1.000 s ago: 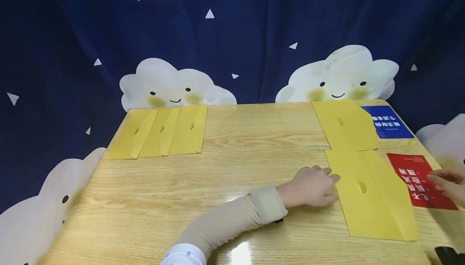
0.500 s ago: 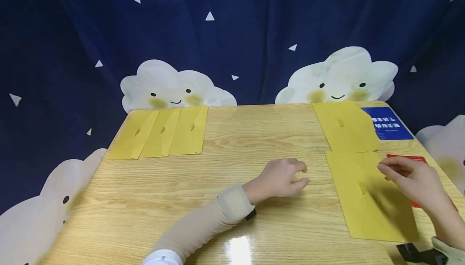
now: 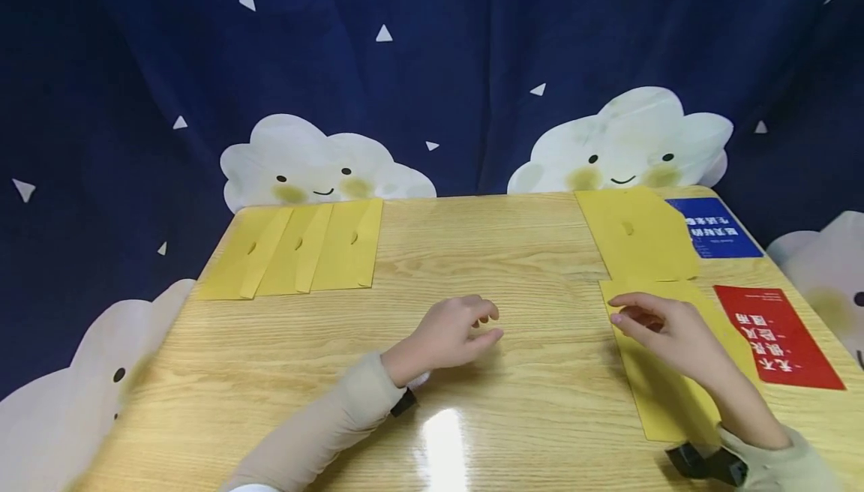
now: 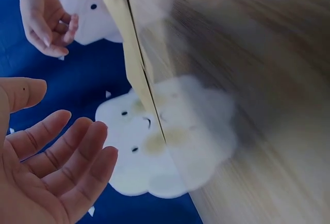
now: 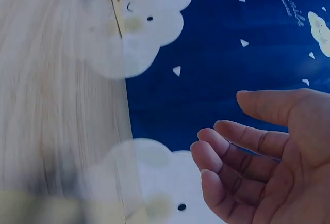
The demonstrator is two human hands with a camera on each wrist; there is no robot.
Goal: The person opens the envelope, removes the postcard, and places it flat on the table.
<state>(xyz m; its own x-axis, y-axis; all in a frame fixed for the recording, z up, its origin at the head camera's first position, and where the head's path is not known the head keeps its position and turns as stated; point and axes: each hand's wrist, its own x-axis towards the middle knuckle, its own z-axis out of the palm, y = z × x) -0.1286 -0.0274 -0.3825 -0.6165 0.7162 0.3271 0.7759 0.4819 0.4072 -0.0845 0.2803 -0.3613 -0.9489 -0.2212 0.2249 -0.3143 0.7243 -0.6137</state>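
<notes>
Left hand (image 3: 448, 332) and right hand (image 3: 668, 333) have shifted left over the wooden table (image 3: 486, 252), fingers (image 4: 56, 157) relaxed; navy curtain (image 3: 432, 79) behind.

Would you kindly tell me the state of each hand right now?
Left hand: open, holding nothing, over the table.
Right hand: open, holding nothing, over a yellow envelope.

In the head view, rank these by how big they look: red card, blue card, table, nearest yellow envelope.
1. Table
2. Nearest yellow envelope, partly behind the right hand
3. Red card
4. Blue card, partly hidden by the far yellow envelope
The red card is nearer the camera, so their true sizes are unsure.
</notes>
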